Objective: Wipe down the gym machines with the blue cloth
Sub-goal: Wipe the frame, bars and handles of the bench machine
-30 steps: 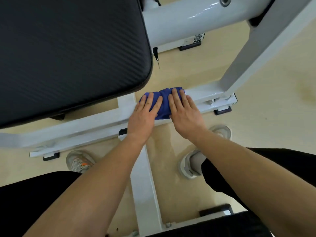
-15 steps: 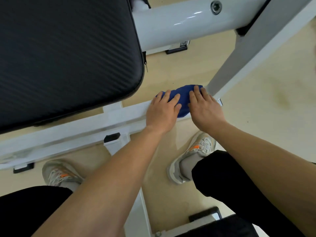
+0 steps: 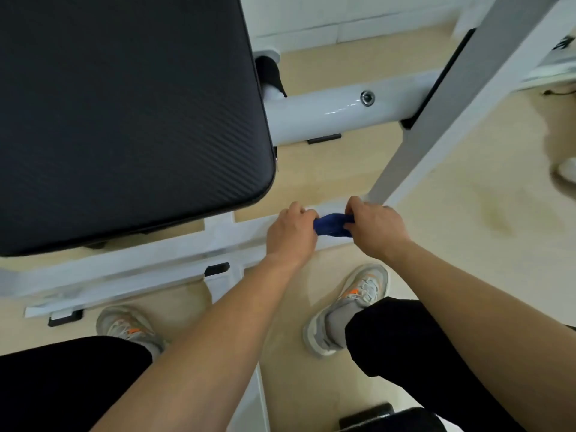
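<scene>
Deep blue cloth [image 3: 333,228] at centre, black pad [image 3: 124,113] with fine diagonal ribbing upper left, glossy white frame [image 3: 336,112], pale beige floor [image 3: 467,244], grey shoes [image 3: 352,307] with orange accents, black trousers [image 3: 405,344]

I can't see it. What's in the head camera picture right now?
The left hand and right hand grip a bunched blue cloth at a white machine bar near the floor. A black pad is upper left; grey shoes stand below.

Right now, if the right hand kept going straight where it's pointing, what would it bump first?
The right hand would probably hit the white floor bar beneath the blue cloth it grips; depth is unclear.
</scene>
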A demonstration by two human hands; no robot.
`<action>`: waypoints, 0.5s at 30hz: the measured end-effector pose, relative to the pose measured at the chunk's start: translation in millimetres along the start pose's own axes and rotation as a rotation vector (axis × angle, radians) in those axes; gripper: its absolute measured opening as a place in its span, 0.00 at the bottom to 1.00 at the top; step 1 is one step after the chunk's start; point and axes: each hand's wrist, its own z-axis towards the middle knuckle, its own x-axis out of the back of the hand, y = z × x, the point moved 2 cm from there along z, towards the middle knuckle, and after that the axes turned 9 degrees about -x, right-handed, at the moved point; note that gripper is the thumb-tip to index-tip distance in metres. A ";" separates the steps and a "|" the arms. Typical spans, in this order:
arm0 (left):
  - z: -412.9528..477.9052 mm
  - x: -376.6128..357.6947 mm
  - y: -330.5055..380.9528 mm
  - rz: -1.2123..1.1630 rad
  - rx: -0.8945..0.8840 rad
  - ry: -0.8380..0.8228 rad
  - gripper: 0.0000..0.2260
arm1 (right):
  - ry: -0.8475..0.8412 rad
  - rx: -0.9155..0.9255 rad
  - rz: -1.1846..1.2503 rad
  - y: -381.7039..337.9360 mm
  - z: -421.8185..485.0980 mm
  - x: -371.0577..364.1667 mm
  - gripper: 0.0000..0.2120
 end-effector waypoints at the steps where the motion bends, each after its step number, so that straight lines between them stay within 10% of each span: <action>1: -8.8 11.3 7.5 -0.009 -0.017 0.017 0.10 | 0.006 0.000 0.054 5.3 -10.1 10.2 0.06; 15: -26.2 197.6 113.6 0.147 -0.218 0.453 0.11 | 0.534 0.136 0.528 -6.5 -49.3 197.3 0.11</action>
